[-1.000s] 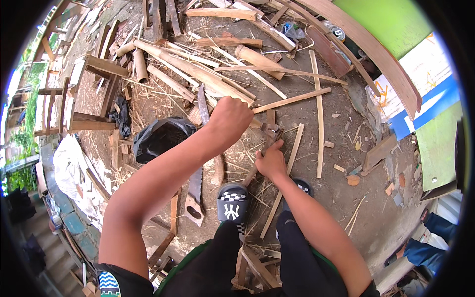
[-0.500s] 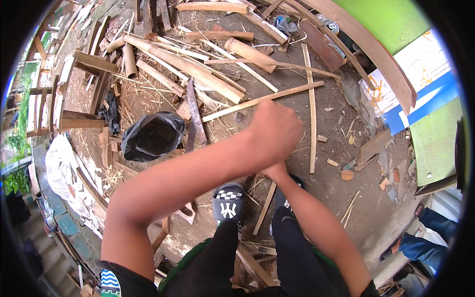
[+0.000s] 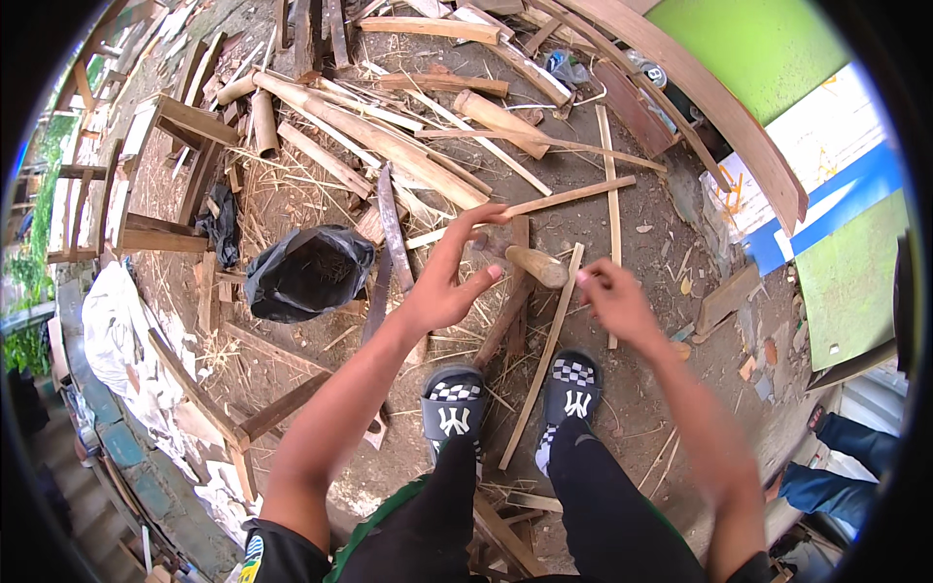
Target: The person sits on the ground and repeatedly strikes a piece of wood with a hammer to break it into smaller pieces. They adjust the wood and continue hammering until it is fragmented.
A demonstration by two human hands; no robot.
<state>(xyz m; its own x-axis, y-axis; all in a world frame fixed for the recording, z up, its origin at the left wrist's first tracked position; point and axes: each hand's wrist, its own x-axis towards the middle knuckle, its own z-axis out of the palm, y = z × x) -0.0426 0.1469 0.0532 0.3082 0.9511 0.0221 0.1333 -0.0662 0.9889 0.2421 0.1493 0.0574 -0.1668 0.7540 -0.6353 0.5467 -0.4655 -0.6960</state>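
Observation:
My left hand (image 3: 449,282) is open, fingers spread and thumb apart, with nothing in it. My right hand (image 3: 619,303) is slightly blurred, its fingers loosely bent, and I see nothing in them. Between the hands is a short, rounded wooden piece (image 3: 536,266) like a tool handle; neither hand grips it, and its far end is unclear. Just left of my right fingers stands the upper end of a thin wood strip (image 3: 544,364), which runs down between my feet. A darker stick (image 3: 505,321) lies beneath the handle-like piece.
Bamboo lengths (image 3: 389,141) and splinters lie in a heap ahead. A black plastic bag (image 3: 309,274) gapes at left, near a saw blade (image 3: 394,223). Long planks (image 3: 719,112) lean at far right beside a green panel (image 3: 748,49). Another person's legs (image 3: 826,491) show at lower right.
My hands were closed together, left above right. They have now come apart, the left opening toward the left and the right moving right. The handle-like piece is now visible between them.

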